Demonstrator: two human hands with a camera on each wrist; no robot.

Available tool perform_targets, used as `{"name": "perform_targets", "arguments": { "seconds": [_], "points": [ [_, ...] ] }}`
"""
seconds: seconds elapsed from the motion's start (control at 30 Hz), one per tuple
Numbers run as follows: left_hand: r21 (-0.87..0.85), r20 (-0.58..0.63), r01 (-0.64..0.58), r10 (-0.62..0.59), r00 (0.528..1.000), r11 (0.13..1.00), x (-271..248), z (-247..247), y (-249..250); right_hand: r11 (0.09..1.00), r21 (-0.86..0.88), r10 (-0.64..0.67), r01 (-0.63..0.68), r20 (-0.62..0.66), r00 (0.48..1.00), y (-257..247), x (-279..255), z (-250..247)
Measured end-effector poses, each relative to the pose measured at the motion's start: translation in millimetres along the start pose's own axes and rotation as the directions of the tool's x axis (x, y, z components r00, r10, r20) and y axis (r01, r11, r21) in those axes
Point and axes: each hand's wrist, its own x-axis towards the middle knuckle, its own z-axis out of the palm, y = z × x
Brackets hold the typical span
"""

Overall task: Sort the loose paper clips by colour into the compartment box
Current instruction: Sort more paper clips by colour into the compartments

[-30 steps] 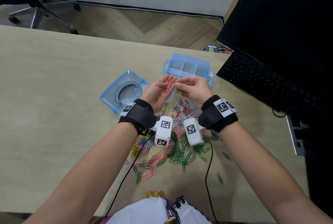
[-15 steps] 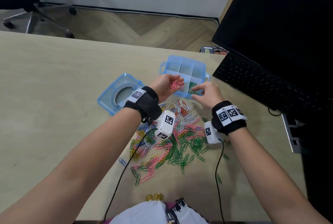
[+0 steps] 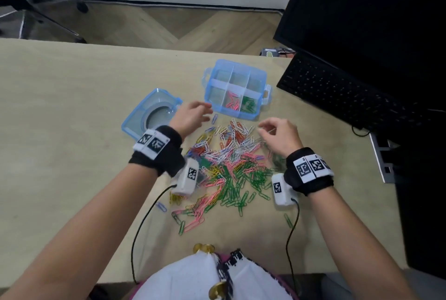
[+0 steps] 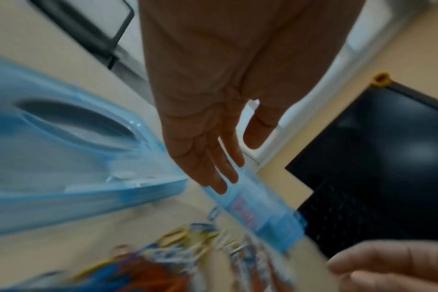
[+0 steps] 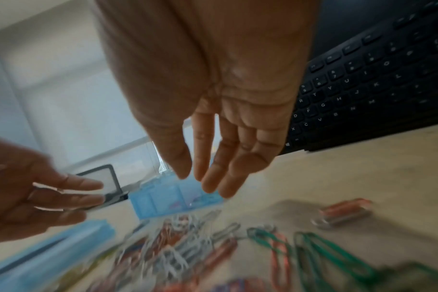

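The pale blue compartment box (image 3: 251, 117) stands open at the far side of the table. Pink clips (image 3: 233, 104) lie in its near middle compartment, green clips (image 3: 248, 105) in the near right one. A mixed pile of loose paper clips (image 3: 229, 162) spreads between my wrists. My left hand (image 3: 193, 117) hovers just left of the box's near corner; in the left wrist view my left hand (image 4: 213, 150) has straight fingers and holds nothing. My right hand (image 3: 280, 132) hangs over the pile's right edge; my right hand (image 5: 213, 158) in its wrist view shows relaxed, empty fingers.
The box's blue lid (image 3: 154, 116) lies left of my left hand. A black keyboard (image 3: 350, 97) and a monitor (image 3: 374, 22) stand at the right, close to the box. Stray green clips (image 3: 288, 220) lie near the table's front edge. Wrist cables run off the front edge.
The pink clips that my left hand held over the box now lie in the near middle compartment. The left hand has drawn back empty, and the right hand has pulled back toward the pile.
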Motion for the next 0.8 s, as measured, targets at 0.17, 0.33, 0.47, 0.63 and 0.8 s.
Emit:
{"name": "perform_targets", "arguments": {
  "seconds": [0.17,0.33,0.47,0.63,0.8],
  "points": [
    [0.61,0.073,-0.182,0.174,0.982,0.771,-35.4,1.2,-54.3,0.965,-0.263,0.046,-0.001,0.164,0.985,19.5,-23.8,24.9],
    [0.694,0.125,-0.249,0.228,0.966,0.675,-44.1,5.1,-87.5,0.913,-0.403,0.006,0.058,0.156,0.988,8.2,-37.2,50.1],
    [0.72,0.109,-0.243,0.24,0.965,0.649,-44.5,7.3,-92.1,0.922,-0.371,-0.022,0.108,0.228,0.973,-10.3,-35.4,68.2],
    [0.706,0.086,-0.229,0.241,0.967,0.67,-44.4,7.5,-91.5,0.999,-0.045,0.022,-0.015,0.16,0.987,-14.4,-32.7,65.4],
    [0.698,0.069,-0.209,0.227,0.971,0.685,-44.2,8.9,-89.9,0.971,0.119,0.186,-0.207,0.169,0.968,-5.5,-23.9,52.6]
  ]
}}
